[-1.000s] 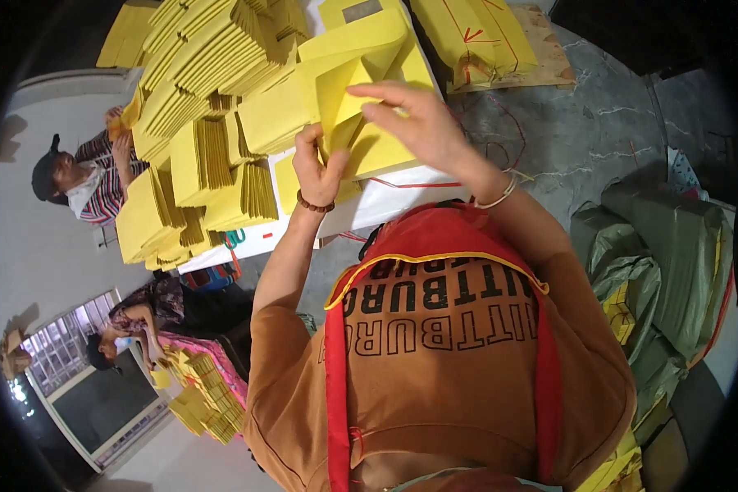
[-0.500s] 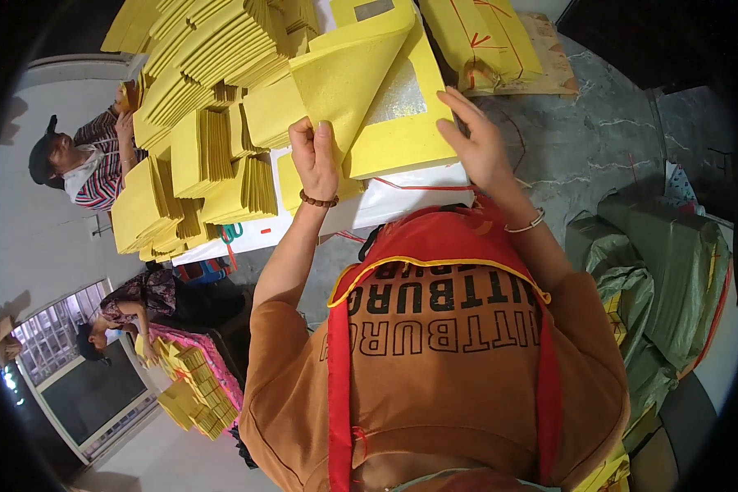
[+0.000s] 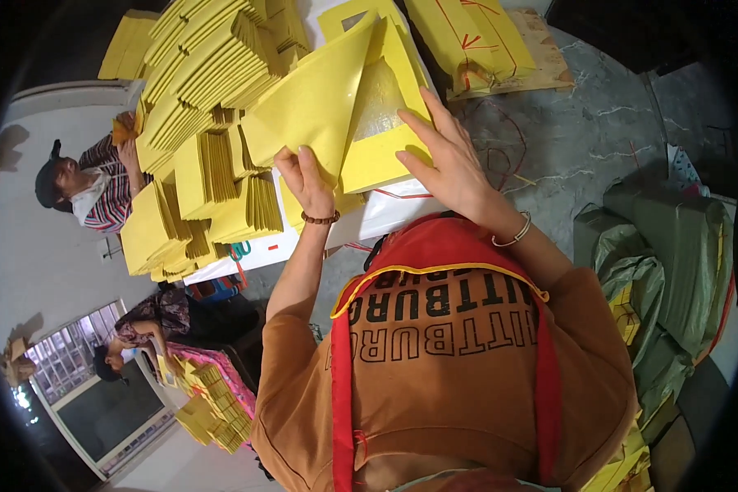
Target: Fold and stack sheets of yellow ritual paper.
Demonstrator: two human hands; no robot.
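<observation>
A yellow paper sheet (image 3: pixel 316 102) lies folded back over the table, lifted at its near corner. My left hand (image 3: pixel 307 184), a beaded bracelet at its wrist, pinches this corner between thumb and fingers. Under the sheet sits a flat stack of yellow paper (image 3: pixel 373 168), its top bearing a shiny silver patch (image 3: pixel 379 107). A second grey patch (image 3: pixel 353 22) shows at the stack's far end. With fingers spread, my right hand (image 3: pixel 453 160) rests along the stack's right side, its fingertips touching the yellow border beside the silver patch.
Fanned bundles of yellow paper (image 3: pixel 213 61) crowd the table's left side. White covering (image 3: pixel 361 221) shows at the near edge. A yellow package (image 3: pixel 467 41) lies on a board beyond the stack. Green wrapped bundles (image 3: pixel 672 254) stand at right. Two people (image 3: pixel 107 176) work at left.
My left hand has drawn the sheet's corner a little left and down, so it spreads farther left. My right hand has shifted left onto the stack's border, its fingers spread.
</observation>
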